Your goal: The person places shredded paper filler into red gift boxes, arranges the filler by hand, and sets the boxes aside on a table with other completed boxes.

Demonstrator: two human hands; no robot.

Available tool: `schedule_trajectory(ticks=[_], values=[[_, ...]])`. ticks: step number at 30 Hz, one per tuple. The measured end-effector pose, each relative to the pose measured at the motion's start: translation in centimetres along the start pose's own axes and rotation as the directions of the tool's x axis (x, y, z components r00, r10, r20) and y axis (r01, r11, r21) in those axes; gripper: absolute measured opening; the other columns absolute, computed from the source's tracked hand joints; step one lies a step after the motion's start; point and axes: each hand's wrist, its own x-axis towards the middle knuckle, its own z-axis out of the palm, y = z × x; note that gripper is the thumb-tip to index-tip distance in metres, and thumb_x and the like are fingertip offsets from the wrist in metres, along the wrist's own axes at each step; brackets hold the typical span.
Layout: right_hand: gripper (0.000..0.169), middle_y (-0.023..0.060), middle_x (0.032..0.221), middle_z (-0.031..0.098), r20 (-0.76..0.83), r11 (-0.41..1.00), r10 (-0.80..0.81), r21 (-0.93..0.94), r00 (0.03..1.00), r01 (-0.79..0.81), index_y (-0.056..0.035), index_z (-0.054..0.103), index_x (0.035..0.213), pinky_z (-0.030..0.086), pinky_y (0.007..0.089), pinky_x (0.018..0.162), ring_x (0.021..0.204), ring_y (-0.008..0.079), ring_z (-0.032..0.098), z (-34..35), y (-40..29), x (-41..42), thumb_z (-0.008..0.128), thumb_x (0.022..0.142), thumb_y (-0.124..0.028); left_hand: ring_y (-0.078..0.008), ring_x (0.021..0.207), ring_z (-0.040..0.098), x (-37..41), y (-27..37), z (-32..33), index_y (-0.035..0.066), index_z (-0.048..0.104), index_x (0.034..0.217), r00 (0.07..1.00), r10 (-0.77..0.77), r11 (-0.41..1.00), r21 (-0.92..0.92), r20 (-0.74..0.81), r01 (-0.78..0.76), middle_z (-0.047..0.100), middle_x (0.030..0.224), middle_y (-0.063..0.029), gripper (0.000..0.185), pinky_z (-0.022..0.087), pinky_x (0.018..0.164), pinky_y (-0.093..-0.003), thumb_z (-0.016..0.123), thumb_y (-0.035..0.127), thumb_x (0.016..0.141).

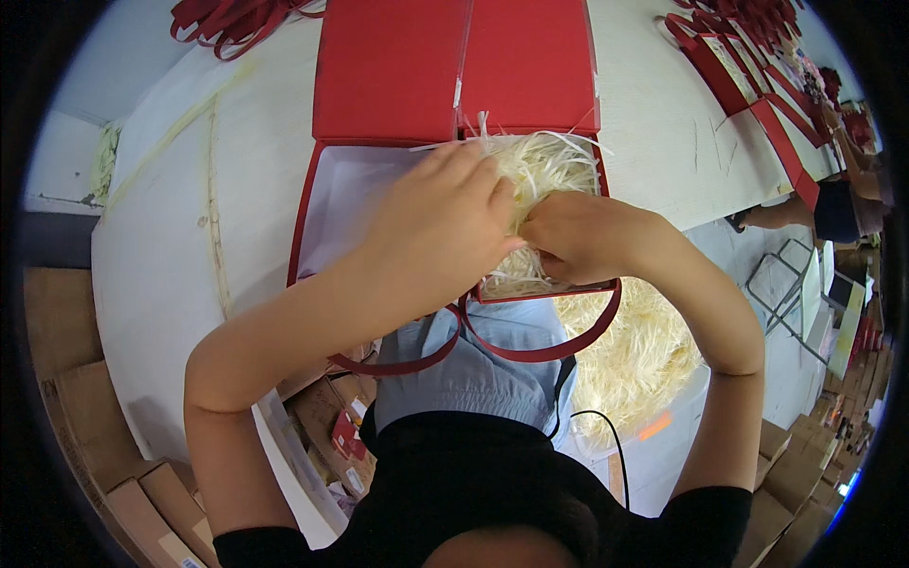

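Two red gift boxes lie side by side with their lids folded back. The right red box (608, 165) holds cream shredded paper filler (550, 167), some strands standing above its rim. My right hand (586, 238) presses into this filler with its fingers curled and partly hidden. My left hand (454, 206), slightly blurred, reaches across the inner walls onto the filler's left side; its fingertips touch strands. The left red box (304, 213) shows a white inside, partly covered by my left hand. Dark red ribbon handles (554, 351) hang from the near sides of both boxes.
A clear tub (692, 405) of shredded filler stands below the table at right. Red ribbons (241, 25) lie at the back left, open red boxes (717, 67) at the back right. A person (838, 206) is at the far right. Cardboard boxes (99, 412) stand at lower left.
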Motion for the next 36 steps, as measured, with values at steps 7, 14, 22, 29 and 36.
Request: schedule_trajectory(ticks=[7, 14, 22, 29, 36], values=[[0.015, 0.0185, 0.084, 0.060, -0.121, 0.992, -0.054, 0.104, 0.991, 0.066, 0.0030, 0.059, 0.086, 0.047, 0.0411, 0.074, 0.084, 0.0340, 0.058, -1.8, -1.2, -4.0, 0.056, 0.071, 0.004, -0.0366, 0.123, 0.041, 1.9, 1.8, 4.5, -0.006, 0.048, 0.121, 0.990, -0.089, 0.984, 0.164, 0.109, 0.070, 0.046, 0.127, -0.0248, 0.049, 0.025, 0.108, -0.0440, 0.055, 0.025, 0.083], [0.036, 0.0145, 0.099, 0.058, -0.753, 0.964, -0.264, -0.185, 0.603, 0.190, -0.0014, 0.059, 0.106, 0.047, 0.0398, 0.081, 0.095, 0.0304, 0.057, -0.1, -2.7, -0.4, 0.057, 0.070, -0.002, -0.0363, 0.126, 0.037, 3.2, 3.7, 6.2, 0.002, 0.048, 0.129, 0.939, -0.086, 0.952, 0.305, 0.333, -0.021, 0.043, 0.134, -0.0192, 0.050, 0.025, 0.105, -0.0475, 0.049, 0.023, 0.084], [0.045, 0.0089, 0.124, 0.046, -0.728, 0.859, -0.138, -0.426, 0.671, -0.285, -0.0057, 0.051, 0.122, 0.046, 0.0388, 0.085, 0.095, 0.0225, 0.053, 2.3, 0.0, 1.9, 0.053, 0.079, -0.017, -0.0364, 0.117, 0.045, 3.9, 3.3, 3.9, 0.005, 0.065, 0.111, 0.825, -0.096, 0.982, 0.188, 0.557, -0.012, 0.057, 0.119, -0.0179, 0.036, 0.036, 0.093, -0.0469, 0.051, 0.022, 0.083], [0.036, 0.0103, 0.122, 0.043, -0.709, 0.666, 0.077, -0.487, 0.701, -0.566, -0.0049, 0.056, 0.113, 0.052, 0.0330, 0.075, 0.089, 0.0249, 0.052, 4.1, -1.4, 1.9, 0.055, 0.079, -0.016, -0.0448, 0.131, 0.029, 4.2, 3.4, 3.4, -0.005, 0.054, 0.121, 0.765, -0.137, 0.965, 0.260, 0.629, -0.041, 0.039, 0.136, -0.0276, 0.046, 0.029, 0.103, -0.0512, 0.048, 0.022, 0.085], [0.029, 0.0187, 0.106, 0.049, -0.723, 0.629, 0.088, -0.493, 0.685, -0.601, -0.0013, 0.057, 0.105, 0.053, 0.0270, 0.073, 0.090, 0.0269, 0.053, 5.6, -0.4, 2.4, 0.055, 0.079, -0.013, -0.0456, 0.129, 0.030, 3.0, 3.9, 4.3, -0.008, 0.047, 0.127, 0.874, -0.188, 0.948, 0.316, 0.448, 0.042, 0.035, 0.139, -0.0273, 0.051, 0.030, 0.102, -0.0505, 0.045, 0.023, 0.087]])
